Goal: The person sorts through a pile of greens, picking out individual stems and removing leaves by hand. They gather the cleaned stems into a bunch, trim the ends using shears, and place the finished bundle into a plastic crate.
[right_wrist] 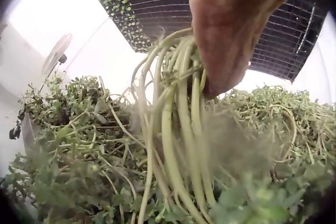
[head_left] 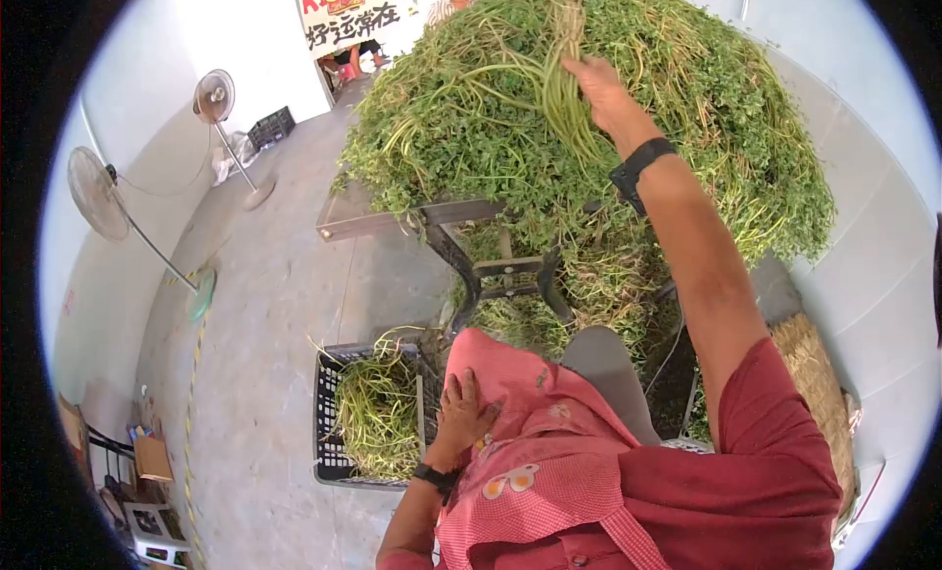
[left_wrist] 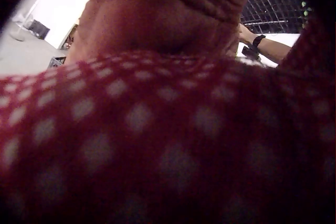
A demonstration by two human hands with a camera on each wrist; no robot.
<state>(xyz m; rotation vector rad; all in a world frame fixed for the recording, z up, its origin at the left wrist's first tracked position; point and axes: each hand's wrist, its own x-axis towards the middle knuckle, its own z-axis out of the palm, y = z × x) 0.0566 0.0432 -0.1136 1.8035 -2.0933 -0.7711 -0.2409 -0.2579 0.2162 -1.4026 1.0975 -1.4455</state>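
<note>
My right hand is over a big heap of leafy green plants piled on a table. It grips a bunch of long pale-green stems, which arch out of the fingers and hang down into the heap in the right wrist view. The palm hides the upper part of the grip. Lower down, my left hand lies on the pink checked apron over the thigh, fingers fairly straight and holding nothing. Apron cloth fills most of the left wrist view.
A black plastic crate holding stems stands on the floor by the left hand. More plants lie under the table. Two standing fans are on the left, and a straw-coloured bundle is at right.
</note>
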